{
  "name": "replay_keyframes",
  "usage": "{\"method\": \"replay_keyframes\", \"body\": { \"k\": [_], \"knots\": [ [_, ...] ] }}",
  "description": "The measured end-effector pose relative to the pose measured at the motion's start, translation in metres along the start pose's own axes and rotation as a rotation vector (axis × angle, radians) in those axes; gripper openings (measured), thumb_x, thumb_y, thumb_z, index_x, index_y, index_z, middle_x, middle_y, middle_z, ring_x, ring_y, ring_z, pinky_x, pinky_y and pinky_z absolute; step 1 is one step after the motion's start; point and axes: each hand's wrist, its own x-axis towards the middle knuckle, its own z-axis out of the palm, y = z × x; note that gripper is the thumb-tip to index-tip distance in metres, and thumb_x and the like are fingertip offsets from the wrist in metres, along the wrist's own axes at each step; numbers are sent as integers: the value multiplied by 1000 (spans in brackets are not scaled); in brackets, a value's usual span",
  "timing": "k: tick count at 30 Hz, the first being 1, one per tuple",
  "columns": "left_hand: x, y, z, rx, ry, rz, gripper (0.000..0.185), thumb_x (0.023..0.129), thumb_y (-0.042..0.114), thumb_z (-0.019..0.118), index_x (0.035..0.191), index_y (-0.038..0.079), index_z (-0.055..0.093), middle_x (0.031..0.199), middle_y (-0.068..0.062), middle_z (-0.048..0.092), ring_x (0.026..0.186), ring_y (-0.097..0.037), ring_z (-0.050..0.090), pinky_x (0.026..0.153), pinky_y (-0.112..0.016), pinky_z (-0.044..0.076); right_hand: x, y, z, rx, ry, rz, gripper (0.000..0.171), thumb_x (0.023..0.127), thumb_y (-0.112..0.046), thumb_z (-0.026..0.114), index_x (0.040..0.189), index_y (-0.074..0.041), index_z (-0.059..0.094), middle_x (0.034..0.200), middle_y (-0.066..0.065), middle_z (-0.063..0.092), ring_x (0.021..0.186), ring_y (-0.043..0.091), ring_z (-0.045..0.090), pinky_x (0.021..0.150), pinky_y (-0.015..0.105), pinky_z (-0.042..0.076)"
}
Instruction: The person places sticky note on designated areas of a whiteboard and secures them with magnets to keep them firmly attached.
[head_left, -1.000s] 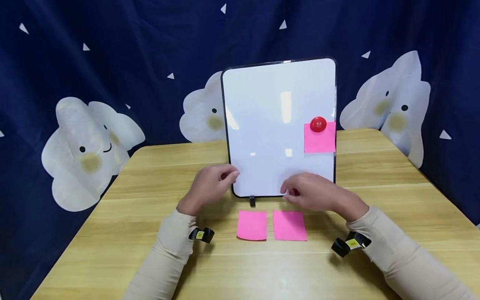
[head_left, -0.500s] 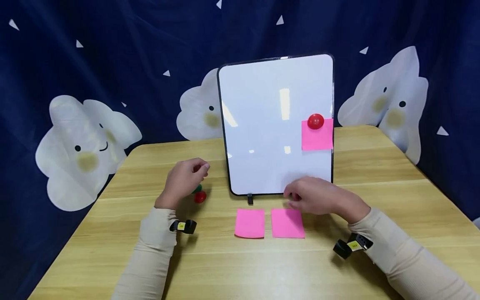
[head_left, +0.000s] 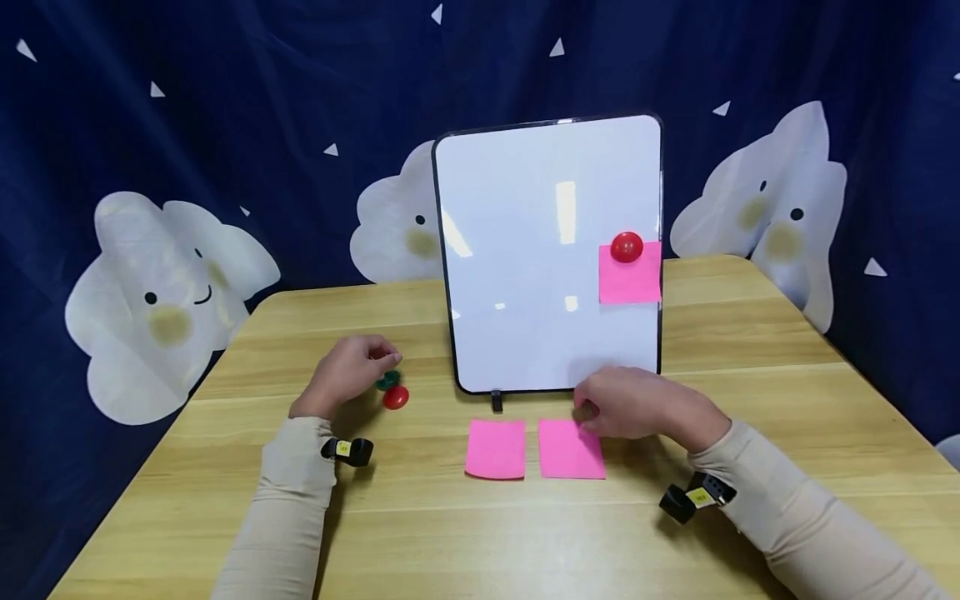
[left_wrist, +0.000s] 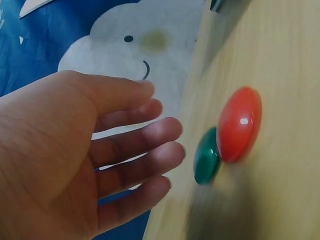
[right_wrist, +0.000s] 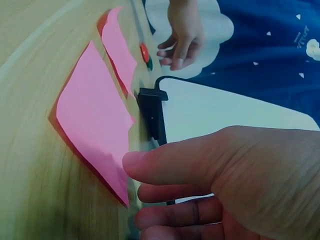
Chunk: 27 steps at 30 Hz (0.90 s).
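A white magnetic board stands upright mid-table, and a red magnet pins a pink note at its right edge. Two more pink notes lie flat in front: the left note and the right note. My left hand hovers with relaxed fingers just left of a green magnet and a red magnet on the table, holding nothing. My right hand hangs with loose fingers over the right note's upper right corner, holding nothing.
The wooden table is backed by a dark blue curtain with white cloud figures. The board's black foot sticks out just behind the notes. The table's left and right edges fall away to the curtain.
My left hand moved left from the board's lower left corner to the table, uncovering the green and red magnets. My right hand sank slightly toward the right note.
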Motion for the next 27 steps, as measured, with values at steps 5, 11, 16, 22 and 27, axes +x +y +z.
{"method": "replay_keyframes", "body": {
  "k": [5, 11, 16, 22, 27],
  "knots": [
    [-1, -10, 0, -53, -86, -22, 18, 98, 25, 66, 98, 10, 76, 88, -4, 71, 76, -22, 58, 69, -36, 45, 0, 0, 2, -25, -7, 3, 16, 87, -20, 79, 80, -21, 64, 67, -8, 49, 65, 12, 46, 61, 30, 39],
    [-2, -19, 0, -143, -172, -18, 14, 96, 22, 69, 96, 8, 74, 88, -3, 72, 75, -23, 61, 69, -35, 46, 0, -2, 3, -48, -20, 26, 16, 86, -24, 80, 83, -20, 65, 69, -7, 51, 68, 13, 47, 63, 31, 41],
    [-4, -21, -2, -172, -203, -21, 12, 94, 21, 72, 95, 9, 74, 89, -4, 70, 77, -23, 60, 71, -35, 44, 0, -3, 3, -70, -11, 35, 19, 84, -25, 81, 81, -20, 64, 70, -8, 51, 68, 13, 47, 62, 31, 41],
    [-6, -22, -4, -181, -256, -44, 15, 91, 21, 73, 100, 9, 74, 95, -2, 70, 88, -22, 57, 79, -36, 45, 1, -4, 3, -64, -16, 53, 22, 83, -30, 83, 83, -20, 64, 72, -8, 52, 70, 13, 48, 63, 31, 41],
    [-5, -21, -4, -193, -305, -27, 23, 88, 24, 75, 106, 9, 73, 102, -2, 70, 99, -24, 56, 91, -39, 42, 1, -5, 4, -83, -4, 39, 25, 82, -32, 84, 81, -20, 62, 71, -9, 51, 69, 12, 47, 63, 30, 40]
  ]
}}
